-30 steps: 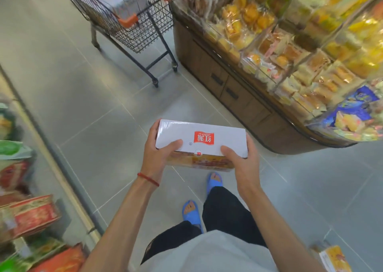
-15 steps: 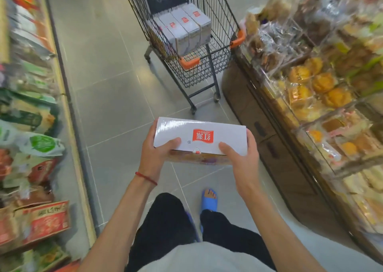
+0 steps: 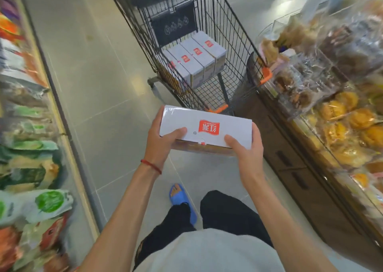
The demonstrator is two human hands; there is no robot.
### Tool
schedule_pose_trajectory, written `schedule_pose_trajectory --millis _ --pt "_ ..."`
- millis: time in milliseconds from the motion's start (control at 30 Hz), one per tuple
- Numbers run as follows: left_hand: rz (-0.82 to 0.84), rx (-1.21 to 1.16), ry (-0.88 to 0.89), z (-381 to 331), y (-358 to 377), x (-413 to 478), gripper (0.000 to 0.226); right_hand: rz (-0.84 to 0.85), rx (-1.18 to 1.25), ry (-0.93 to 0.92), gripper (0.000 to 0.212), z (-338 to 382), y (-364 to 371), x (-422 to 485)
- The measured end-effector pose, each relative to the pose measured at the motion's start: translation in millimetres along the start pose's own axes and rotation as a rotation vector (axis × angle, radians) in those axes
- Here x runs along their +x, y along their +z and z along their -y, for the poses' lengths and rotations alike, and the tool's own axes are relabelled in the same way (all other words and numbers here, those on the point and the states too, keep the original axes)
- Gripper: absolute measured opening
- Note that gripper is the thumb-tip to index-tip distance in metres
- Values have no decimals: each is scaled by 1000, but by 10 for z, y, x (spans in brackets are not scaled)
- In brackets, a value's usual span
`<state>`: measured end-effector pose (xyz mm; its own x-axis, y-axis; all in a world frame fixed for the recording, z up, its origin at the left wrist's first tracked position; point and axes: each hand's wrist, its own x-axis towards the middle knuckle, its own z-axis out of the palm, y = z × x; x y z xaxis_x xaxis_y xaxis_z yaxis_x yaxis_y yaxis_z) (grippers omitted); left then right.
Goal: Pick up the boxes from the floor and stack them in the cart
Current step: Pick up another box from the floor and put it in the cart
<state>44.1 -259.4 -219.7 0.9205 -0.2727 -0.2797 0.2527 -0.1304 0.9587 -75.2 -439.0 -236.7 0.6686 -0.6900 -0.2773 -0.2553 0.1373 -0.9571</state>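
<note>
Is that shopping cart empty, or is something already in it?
Not empty: a row of white boxes with red logos sits inside the wire shopping cart.

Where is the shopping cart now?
In the head view the shopping cart stands upper centre, just ahead of the held white box, with the bakery display at its right.

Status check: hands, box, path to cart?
Left hand and right hand grip white box at its ends. Cart just ahead, row of boxes inside. Nothing seen in the way.

White red-logo box (image 3: 207,126) held flat nr cart (image 3: 234,29) w/ 4 boxes (image 3: 194,62) inside.
</note>
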Motion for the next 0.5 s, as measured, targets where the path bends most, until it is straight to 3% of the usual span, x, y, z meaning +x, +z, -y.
schedule_pose_trajectory --millis 100,200,500 --pt "81 63 10 -221 -85 510 64 -61 30 22 61 136 308 277" --pt "140 132 27 -362 -88 1083 73 -124 65 38 62 217 503 628" --pt "297 254 25 -735 456 2554 74 -273 137 92 73 412 774 1833"
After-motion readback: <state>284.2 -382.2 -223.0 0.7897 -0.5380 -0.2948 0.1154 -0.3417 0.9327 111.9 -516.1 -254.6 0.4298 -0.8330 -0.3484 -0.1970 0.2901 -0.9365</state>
